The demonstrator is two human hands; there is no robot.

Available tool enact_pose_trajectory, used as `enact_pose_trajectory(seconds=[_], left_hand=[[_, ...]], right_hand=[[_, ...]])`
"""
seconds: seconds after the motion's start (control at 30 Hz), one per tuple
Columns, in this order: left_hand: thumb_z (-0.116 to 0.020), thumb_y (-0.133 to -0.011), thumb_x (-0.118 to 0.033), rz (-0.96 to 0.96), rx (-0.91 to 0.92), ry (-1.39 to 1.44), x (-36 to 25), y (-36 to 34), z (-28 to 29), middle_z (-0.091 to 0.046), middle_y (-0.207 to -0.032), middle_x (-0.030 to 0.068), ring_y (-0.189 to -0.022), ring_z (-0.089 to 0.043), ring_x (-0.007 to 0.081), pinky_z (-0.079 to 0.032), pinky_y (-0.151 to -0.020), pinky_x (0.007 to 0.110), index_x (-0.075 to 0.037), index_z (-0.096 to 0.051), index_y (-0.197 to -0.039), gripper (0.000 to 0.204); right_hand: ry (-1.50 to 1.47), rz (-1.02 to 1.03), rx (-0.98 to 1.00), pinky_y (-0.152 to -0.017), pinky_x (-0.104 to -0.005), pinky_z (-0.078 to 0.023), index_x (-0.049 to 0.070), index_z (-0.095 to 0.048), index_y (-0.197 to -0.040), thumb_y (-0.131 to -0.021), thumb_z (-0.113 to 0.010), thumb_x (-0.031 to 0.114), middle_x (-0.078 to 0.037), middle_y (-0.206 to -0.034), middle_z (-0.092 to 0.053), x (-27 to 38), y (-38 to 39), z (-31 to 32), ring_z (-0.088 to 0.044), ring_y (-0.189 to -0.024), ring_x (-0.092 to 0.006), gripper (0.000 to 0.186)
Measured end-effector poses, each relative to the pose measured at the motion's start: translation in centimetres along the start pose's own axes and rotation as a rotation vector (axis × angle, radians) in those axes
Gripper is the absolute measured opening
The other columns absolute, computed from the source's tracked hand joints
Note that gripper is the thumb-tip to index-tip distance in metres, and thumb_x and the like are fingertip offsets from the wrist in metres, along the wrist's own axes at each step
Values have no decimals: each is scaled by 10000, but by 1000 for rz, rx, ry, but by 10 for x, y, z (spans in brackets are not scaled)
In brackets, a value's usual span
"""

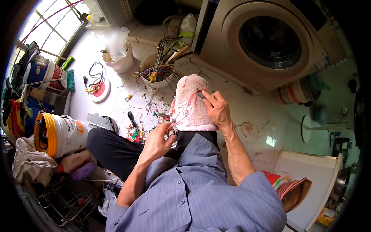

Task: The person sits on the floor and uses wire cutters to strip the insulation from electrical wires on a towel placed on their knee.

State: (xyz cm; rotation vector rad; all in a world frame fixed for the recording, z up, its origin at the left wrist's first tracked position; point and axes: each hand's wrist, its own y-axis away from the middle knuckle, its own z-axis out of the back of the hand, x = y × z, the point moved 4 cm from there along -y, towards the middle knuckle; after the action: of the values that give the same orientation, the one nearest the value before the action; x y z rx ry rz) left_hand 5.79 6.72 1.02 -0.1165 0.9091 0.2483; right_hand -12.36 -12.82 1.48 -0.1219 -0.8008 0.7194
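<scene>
A pink cloth (189, 112) covers my raised knee, with red wires (190, 99) and small scraps on it. My right hand (216, 108) rests on it, fingers closed on a small dark object (200, 94) too small to name, among the wires. My left hand (159, 140) is at the cloth's lower left, fingers closed around something mostly hidden, with thin red wire by the fingertips. A tool (164, 116) with dark and red parts lies just above that hand; I cannot tell whether I grip it.
Wire scraps (137, 104) litter the tiled floor. Buckets of tools and cables (152, 81) and a white bucket (118, 63) stand ahead. A washing machine (228, 50) is at upper right, an orange-rimmed bucket (71, 137) at left, a white board (301, 178) at lower right.
</scene>
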Motion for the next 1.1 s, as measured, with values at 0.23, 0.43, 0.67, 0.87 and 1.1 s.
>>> enact_pose_trajectory(seconds=[0.23,0.43,0.67,0.87,1.1], left_hand=[[-692,-906,-211,-55,37,-97,-34,-56,-23,-697,-1000,199,-908,-681,393,-541,-794,457,-11,-626,-1135,311],[-644,-927,-156,-27,-117,-59,-33,-64,-44,-682,-921,200,-844,-673,393,-532,-739,456,-26,-672,-997,150],[-650,-895,-123,-90,-182,-96,-37,-66,-47,-677,-884,199,-792,-661,393,-526,-712,459,-20,-691,-923,115],[-659,-868,-132,-48,-196,-62,-32,-73,-49,-688,-835,192,-763,-678,370,-538,-704,438,-1,-688,-904,139],[-617,-911,-138,134,-92,140,-21,-90,-48,-676,-716,159,-650,-676,257,-525,-627,365,29,-669,-912,175]], right_hand=[[61,35,-15,-627,-404,-542,112,-735,-1189,-885,-731,172,-90,-888,-614,-2,0,1,-657,-707,-286,311],[45,22,-33,-619,-404,-543,115,-736,-1187,-886,-728,177,-88,-890,-618,-7,3,2,-658,-690,-285,306],[20,-1,7,-655,-396,-532,95,-721,-1204,-883,-730,124,-105,-910,-627,-5,3,0,-642,-743,-292,322],[-125,29,-25,-621,-367,-531,104,-731,-1198,-904,-703,156,-101,-896,-638,-15,-1,1,-659,-696,-270,299],[-333,-316,-56,-790,-360,-523,55,-713,-1208,-946,-671,203,-148,-980,-694,-34,-4,14,-675,-891,-278,304]])
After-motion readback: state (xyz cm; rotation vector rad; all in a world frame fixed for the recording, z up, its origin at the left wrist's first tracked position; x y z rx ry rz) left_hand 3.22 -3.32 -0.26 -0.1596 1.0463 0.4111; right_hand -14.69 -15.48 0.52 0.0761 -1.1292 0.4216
